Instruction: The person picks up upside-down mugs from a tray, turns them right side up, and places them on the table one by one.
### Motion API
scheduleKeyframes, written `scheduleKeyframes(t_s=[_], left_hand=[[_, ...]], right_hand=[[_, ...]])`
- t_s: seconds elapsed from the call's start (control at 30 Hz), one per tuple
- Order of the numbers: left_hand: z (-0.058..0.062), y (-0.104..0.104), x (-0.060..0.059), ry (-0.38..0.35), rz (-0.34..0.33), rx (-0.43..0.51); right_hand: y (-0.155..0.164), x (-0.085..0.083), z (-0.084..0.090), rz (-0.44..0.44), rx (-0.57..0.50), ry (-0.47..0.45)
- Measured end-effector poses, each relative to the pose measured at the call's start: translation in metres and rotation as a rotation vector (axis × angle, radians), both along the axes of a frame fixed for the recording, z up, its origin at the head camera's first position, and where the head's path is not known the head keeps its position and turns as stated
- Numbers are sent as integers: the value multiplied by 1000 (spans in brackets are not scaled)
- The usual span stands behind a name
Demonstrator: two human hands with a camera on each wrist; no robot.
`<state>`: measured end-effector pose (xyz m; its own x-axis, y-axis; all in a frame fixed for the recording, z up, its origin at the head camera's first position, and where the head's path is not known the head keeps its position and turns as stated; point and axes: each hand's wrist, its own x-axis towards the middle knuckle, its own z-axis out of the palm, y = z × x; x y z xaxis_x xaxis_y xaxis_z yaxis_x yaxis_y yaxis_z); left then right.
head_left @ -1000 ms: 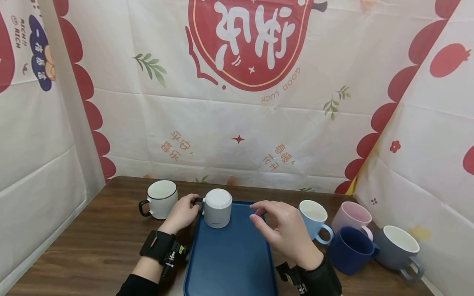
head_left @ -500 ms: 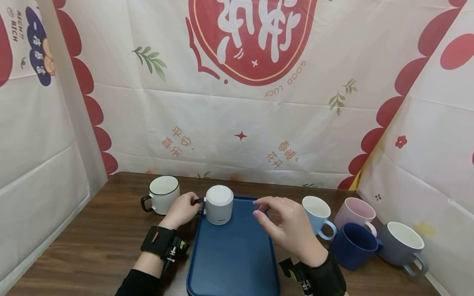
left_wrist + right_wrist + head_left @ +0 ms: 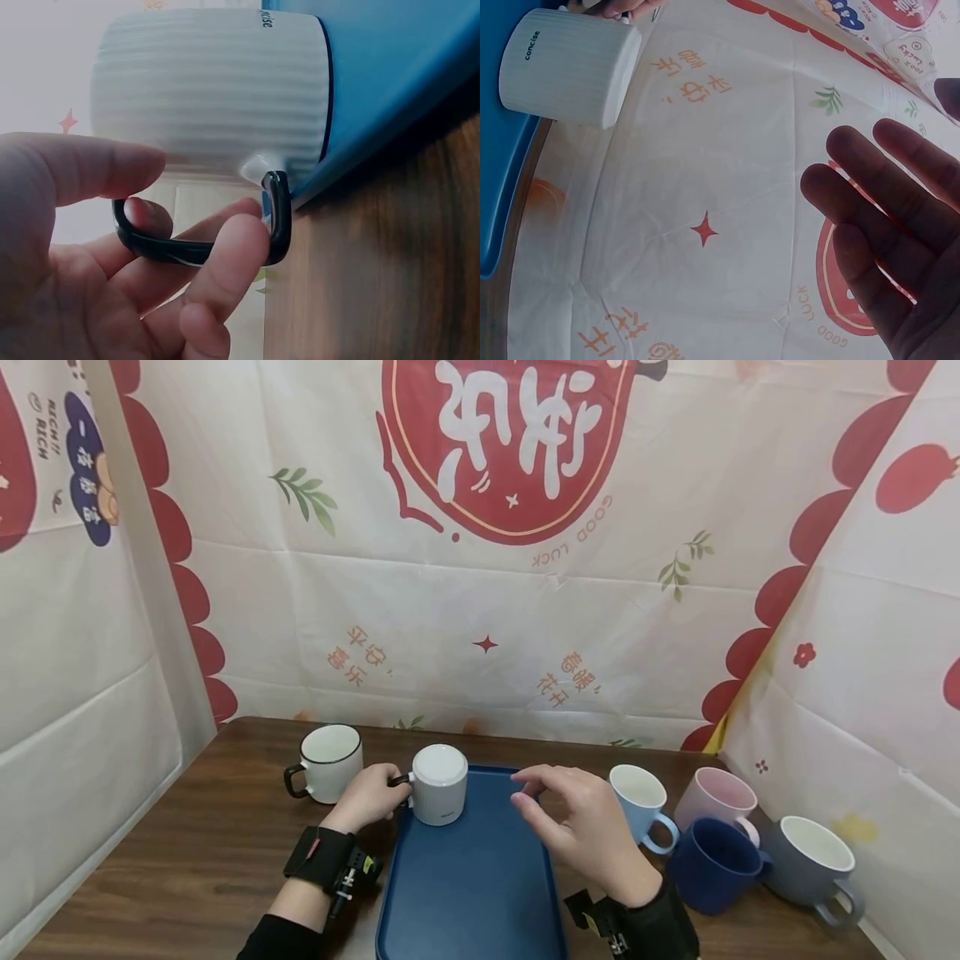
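Observation:
A white ribbed mug (image 3: pixel 439 785) stands upside down on the far left corner of a blue tray (image 3: pixel 472 885). My left hand (image 3: pixel 367 797) holds its black handle (image 3: pixel 196 253); in the left wrist view the fingers (image 3: pixel 225 251) curl through and under the loop, with the thumb above. The mug's dark rim rests on the tray (image 3: pixel 397 75). My right hand (image 3: pixel 570 822) hovers above the tray's far right part with its fingers relaxed and nothing in them. The right wrist view has those fingers (image 3: pixel 885 225) spread, well apart from the mug (image 3: pixel 570 67).
A white mug with a black rim (image 3: pixel 328 762) stands left of the tray. Right of it are a light blue mug (image 3: pixel 637 802), a pink mug (image 3: pixel 712 802), a dark blue mug (image 3: pixel 712 864) and a grey mug (image 3: pixel 810 860). Printed cloth walls close the back and sides.
Only the head view shifts slightly. Both hands and the mug keep nearly the same places.

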<state>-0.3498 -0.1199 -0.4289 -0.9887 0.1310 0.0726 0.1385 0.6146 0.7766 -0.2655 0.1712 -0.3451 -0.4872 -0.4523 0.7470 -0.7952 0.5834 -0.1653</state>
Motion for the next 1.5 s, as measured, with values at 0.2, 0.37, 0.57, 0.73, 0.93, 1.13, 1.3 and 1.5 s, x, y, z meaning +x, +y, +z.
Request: scheduleKeyframes(t_s=[0.2, 0.37, 0.57, 0.73, 0.93, 1.13, 1.3, 1.5], left_hand=[[1, -1, 0, -48, -24, -12], [4, -1, 0, -42, -20, -39], [3, -2, 1, -11, -2, -32], [1, -3, 0, -2, 17, -32], [6, -2, 2, 15, 15, -21], [12, 1, 4, 52, -4, -47], [19, 3, 6, 70, -37, -28], [28, 5, 10, 99, -77, 9]], right_hand=[[0, -1, 1, -1, -2, 1], [1, -3, 3, 10, -5, 12], [1, -3, 3, 9, -8, 4], [1, -4, 2, 8, -6, 4], [0, -5, 1, 6, -5, 7], [1, -4, -1, -7, 4, -5], [1, -5, -1, -18, 10, -10], [1, -6, -2, -42, 24, -41]])
